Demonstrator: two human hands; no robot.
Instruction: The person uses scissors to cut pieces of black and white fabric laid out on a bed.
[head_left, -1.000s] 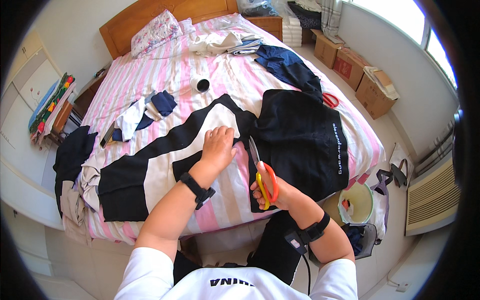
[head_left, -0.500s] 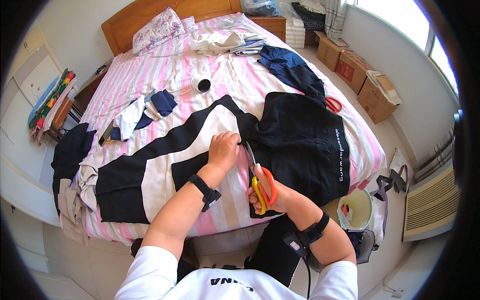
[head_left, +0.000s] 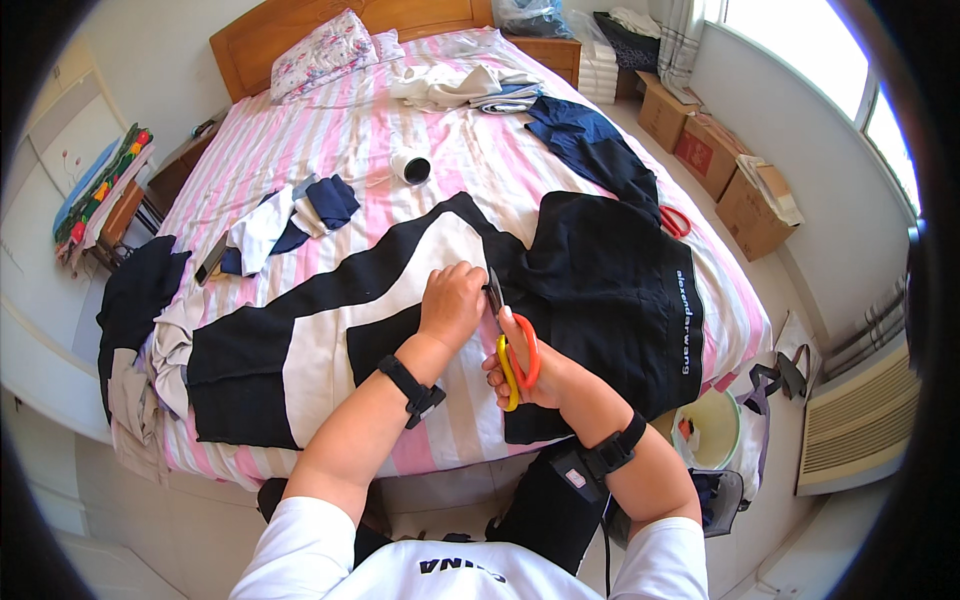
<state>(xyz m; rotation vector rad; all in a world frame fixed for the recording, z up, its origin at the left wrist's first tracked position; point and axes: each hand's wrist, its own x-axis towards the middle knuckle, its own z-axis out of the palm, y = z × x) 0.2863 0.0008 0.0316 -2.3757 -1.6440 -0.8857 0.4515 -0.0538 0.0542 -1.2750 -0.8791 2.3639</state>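
Black trousers (head_left: 610,300) lie spread on the bed, with one leg laid out to the left and a long white panel (head_left: 400,290) along it. My left hand (head_left: 452,305) is closed, pinching the black cloth near where the legs join. Scissors (head_left: 522,352) with one red-orange and one yellow handle are in my right hand (head_left: 530,375), its fingers through the loops. Their blades point away from me, tips at the black cloth beside my left fingers. How far the blades stand apart is hard to see.
A white roll with a dark end (head_left: 411,167) lies mid-bed. Small folded cloths (head_left: 300,220) and a phone (head_left: 211,260) are at left. Another red-handled tool (head_left: 675,221) rests at right by a dark blue garment (head_left: 590,140). A pale bin (head_left: 712,430) stands off the bed's near right.
My right hand and the scissors have moved slightly forward and left, with the handles closer together. My left hand still pinches the cloth at about the same spot.
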